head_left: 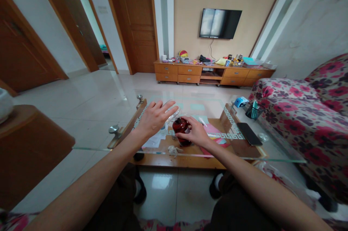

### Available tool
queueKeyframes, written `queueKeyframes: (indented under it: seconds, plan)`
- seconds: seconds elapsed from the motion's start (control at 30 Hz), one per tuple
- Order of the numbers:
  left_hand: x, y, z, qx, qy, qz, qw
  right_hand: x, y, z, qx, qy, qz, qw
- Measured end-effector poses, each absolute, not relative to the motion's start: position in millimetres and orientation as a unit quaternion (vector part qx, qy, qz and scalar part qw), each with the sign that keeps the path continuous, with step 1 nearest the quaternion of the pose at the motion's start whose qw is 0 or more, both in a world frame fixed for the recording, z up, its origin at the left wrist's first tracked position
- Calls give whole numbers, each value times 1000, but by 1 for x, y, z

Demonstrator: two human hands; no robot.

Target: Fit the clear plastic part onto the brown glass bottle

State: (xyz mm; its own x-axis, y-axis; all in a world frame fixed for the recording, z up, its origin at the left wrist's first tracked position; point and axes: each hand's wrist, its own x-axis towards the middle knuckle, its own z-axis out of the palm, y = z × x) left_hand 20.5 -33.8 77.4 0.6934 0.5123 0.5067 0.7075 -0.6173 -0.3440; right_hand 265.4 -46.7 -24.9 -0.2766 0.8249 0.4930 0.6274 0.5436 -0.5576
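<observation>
A dark red-brown glass bottle [179, 126] stands on the glass coffee table, and my right hand [194, 131] is closed around its right side, thumb toward me. My left hand [157, 115] is up beside the bottle's top, palm down. Under its fingers is a clear, see-through vessel [173, 115], tilted near the bottle's mouth. The left thumb and most of the vessel are hidden behind the hand. In front of the bottle lies a crumpled whitish scrap [174, 150].
A black phone [249, 133], a pencil holder [254, 110] and a blue-and-white object [240, 102] are on the table's right side. Papers show through the glass tabletop [285, 155]. A flowered sofa [293, 95] stands at right, a wooden side table [32, 144] at left.
</observation>
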Motion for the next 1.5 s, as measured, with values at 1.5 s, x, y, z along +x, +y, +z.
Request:
queueKeyframes:
  seconds: [1.5]
  plan:
    - [41, -41, 101, -865, -246, -142, 413, 280, -55, -17, -449, -771, 169, 418]
